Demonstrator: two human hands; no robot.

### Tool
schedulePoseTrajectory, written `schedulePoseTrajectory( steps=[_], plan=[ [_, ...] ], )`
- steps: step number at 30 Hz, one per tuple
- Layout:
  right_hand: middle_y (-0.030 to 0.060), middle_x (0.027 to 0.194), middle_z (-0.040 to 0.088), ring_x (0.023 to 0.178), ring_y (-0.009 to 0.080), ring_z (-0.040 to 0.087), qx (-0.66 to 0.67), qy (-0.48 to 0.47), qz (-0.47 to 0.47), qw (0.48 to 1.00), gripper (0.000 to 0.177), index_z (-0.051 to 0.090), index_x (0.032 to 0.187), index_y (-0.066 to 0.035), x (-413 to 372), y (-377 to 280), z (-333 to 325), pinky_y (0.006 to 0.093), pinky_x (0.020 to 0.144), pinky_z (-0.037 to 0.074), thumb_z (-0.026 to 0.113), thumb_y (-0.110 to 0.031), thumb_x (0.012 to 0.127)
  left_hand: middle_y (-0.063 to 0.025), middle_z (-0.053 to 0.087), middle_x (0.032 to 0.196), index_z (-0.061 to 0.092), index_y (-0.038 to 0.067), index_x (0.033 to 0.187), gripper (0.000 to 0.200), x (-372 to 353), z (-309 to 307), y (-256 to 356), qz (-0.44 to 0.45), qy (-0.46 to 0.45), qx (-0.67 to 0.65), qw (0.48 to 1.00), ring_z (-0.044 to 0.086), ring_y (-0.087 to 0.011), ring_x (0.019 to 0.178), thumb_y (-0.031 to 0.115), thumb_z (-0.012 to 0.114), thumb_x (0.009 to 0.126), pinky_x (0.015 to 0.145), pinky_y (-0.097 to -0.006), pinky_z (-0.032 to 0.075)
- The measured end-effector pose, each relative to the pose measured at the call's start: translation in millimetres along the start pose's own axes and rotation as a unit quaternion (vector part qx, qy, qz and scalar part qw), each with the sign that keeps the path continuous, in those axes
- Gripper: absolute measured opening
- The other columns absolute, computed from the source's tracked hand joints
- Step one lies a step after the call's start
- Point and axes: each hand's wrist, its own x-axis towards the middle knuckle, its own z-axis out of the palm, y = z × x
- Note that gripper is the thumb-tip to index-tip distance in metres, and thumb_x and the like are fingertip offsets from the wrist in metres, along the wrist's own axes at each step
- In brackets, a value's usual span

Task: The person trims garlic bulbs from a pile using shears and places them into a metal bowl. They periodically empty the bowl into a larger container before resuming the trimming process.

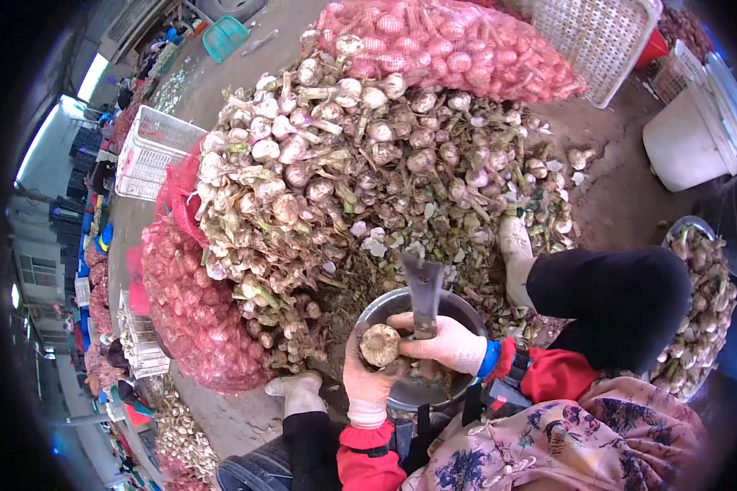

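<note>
A garlic bulb (380, 345), root side up, is held over a metal basin (371, 309). My left hand (366, 380), in a pale orange glove, wraps round the bulb from the left. My right hand (450, 344), gloved and with a blue band at the wrist, grips a flat metal blade (423, 286) that points up and away from me. Its thumb reaches toward the bulb's right side. The inside of the basin is partly hidden under both hands.
A large heap of garlic (368, 155) lies ahead. Red net sacks (458, 49) (196, 311) flank it. White crates (151, 151) (590, 41) stand behind, a white bucket (684, 139) at right. A full garlic container (700, 303) sits beside my right leg. People are at far left.
</note>
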Motion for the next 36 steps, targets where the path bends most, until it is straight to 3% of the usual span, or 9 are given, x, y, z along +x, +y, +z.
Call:
schedulePoseTrajectory(
  steps=[3,6,16,20,23,26,29,32,36],
  plan=[
    [0.0044,0.094,0.065,0.079,0.0142,0.06,-0.201,0.014,-0.199,0.959,0.037,0.06,0.116,-0.007,5.2,17.6,-14.4,0.0294,0.071,0.05,0.067,-0.013,0.08,-0.0087,0.054,0.113,0.035,0.005,0.129,0.092,-8.4,0.1,-7.8,0.029,0.031,0.096,0.994,0.056,-0.0187,0.1,0.008,0.087,0.054,0.087,-0.0331,0.049],
    [0.0118,0.089,0.06,0.084,0.0325,0.061,-0.556,0.065,-0.283,0.779,0.022,0.063,0.093,-0.01,-1.9,22.1,-32.4,0.0398,0.073,0.05,0.065,-0.014,0.071,-0.0085,0.055,0.109,0.038,0.006,0.12,0.081,-18.3,-2.3,-8.3,0.055,0.041,0.104,0.992,0.057,-0.019,0.099,0.004,0.085,0.053,0.083,-0.0338,0.051],
    [0.0125,0.1,0.057,0.091,0.0346,0.06,-0.687,-0.031,-0.201,0.697,0.036,0.062,0.101,-0.012,-9.4,34.6,-28.1,0.0438,0.075,0.05,0.063,-0.007,0.066,-0.011,0.057,0.108,0.04,0.005,0.121,0.062,-43.6,11.9,-4.5,-0.068,0.004,-0.078,0.995,0.059,-0.0206,0.095,0.0,0.075,0.07,0.082,-0.0341,0.052],
    [0.0121,0.098,0.063,0.09,0.0323,0.063,-0.663,0.02,-0.147,0.734,0.033,0.065,0.101,-0.014,5.4,45.6,-48.2,0.042,0.076,0.051,0.063,-0.009,0.068,-0.0092,0.058,0.103,0.041,0.003,0.12,0.067,-54.9,19.2,-7.3,0.087,-0.001,0.197,0.977,0.058,-0.0172,0.092,0.002,0.075,0.063,0.082,-0.0312,0.049],
    [0.0157,0.092,0.067,0.087,0.0333,0.064,-0.617,0.147,0.008,0.773,0.023,0.068,0.095,-0.011,16.9,30.3,-97.2,0.0398,0.075,0.051,0.059,-0.013,0.074,-0.01,0.056,0.105,0.038,0.003,0.124,0.074,-75.1,39.2,45.9,0.066,-0.078,0.061,0.993,0.058,-0.0197,0.093,0.007,0.075,0.06,0.081,-0.0318,0.05],
    [0.0155,0.085,0.066,0.084,0.0344,0.063,-0.465,0.257,-0.16,0.832,0.021,0.066,0.092,-0.006,37.9,39.2,-92.0,0.0382,0.074,0.05,0.062,-0.012,0.071,-0.0106,0.055,0.109,0.038,0.005,0.127,0.076,-66.6,14.2,18.6,0.014,0.043,-0.04,0.998,0.059,-0.0206,0.092,0.009,0.078,0.063,0.08,-0.0305,0.051],
    [0.0145,0.088,0.061,0.085,0.0332,0.06,-0.448,0.157,-0.265,0.839,0.015,0.063,0.088,-0.005,14.4,38.3,-59.9,0.0375,0.075,0.049,0.063,-0.008,0.073,-0.0064,0.052,0.11,0.041,0.006,0.125,0.056,-38.3,-15.1,-13.2,-0.044,0.083,-0.365,0.926,0.053,-0.0187,0.099,0.008,0.07,0.076,0.088,-0.0339,0.047],
    [0.0129,0.086,0.059,0.084,0.0325,0.059,-0.451,0.067,-0.345,0.82,0.016,0.061,0.088,-0.005,6.3,50.2,-38.6,0.0373,0.073,0.049,0.065,-0.008,0.073,-0.0106,0.053,0.113,0.045,0.003,0.125,0.058,-30.9,-5.8,-13.7,0.028,0.195,-0.216,0.956,0.053,-0.0263,0.102,0.019,0.073,0.077,0.09,-0.038,0.044],
    [0.0127,0.089,0.055,0.086,0.0352,0.058,-0.477,0.041,-0.305,0.823,0.019,0.06,0.089,-0.007,6.8,44.9,-17.7,0.0403,0.074,0.049,0.063,-0.008,0.071,-0.0154,0.052,0.127,0.049,0.004,0.126,0.064,-30.7,-1.5,-28.3,0.003,0.117,-0.436,0.893,0.05,-0.0271,0.113,0.046,0.063,0.08,0.097,-0.0435,0.04]
  ],
)
